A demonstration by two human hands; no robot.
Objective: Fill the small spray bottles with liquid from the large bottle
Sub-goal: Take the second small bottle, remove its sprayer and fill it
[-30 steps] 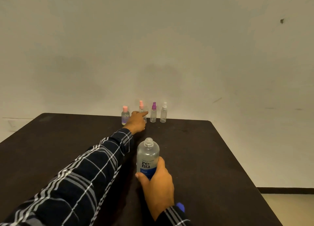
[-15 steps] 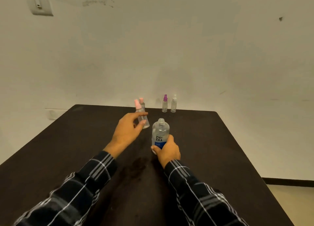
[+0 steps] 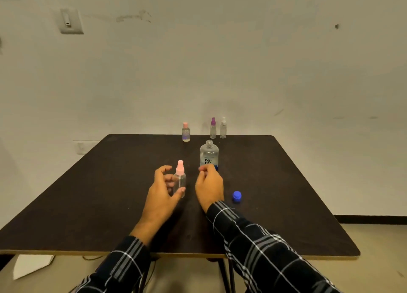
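The large clear bottle (image 3: 209, 153) stands uncapped on the dark table (image 3: 88, 193), past the middle. Its blue cap (image 3: 236, 196) lies to the right of my right hand. My left hand (image 3: 161, 193) grips a small clear spray bottle with a pink top (image 3: 180, 178) and holds it upright near the table's middle. My right hand (image 3: 209, 186) hovers just in front of the large bottle's base, with its fingers loosely curled and nothing in them. At the far edge stand a pink-capped bottle (image 3: 186, 132), a purple-topped sprayer (image 3: 212, 128) and a white-topped sprayer (image 3: 223, 128).
A plain wall rises right behind the table's far edge, with a switch plate (image 3: 70, 20) at upper left. A white sheet (image 3: 30, 267) lies on the floor below the table's front left corner.
My left hand has brought the pink-topped sprayer from the back row toward me. My right hand has let go of the large bottle, and the view has pulled back.
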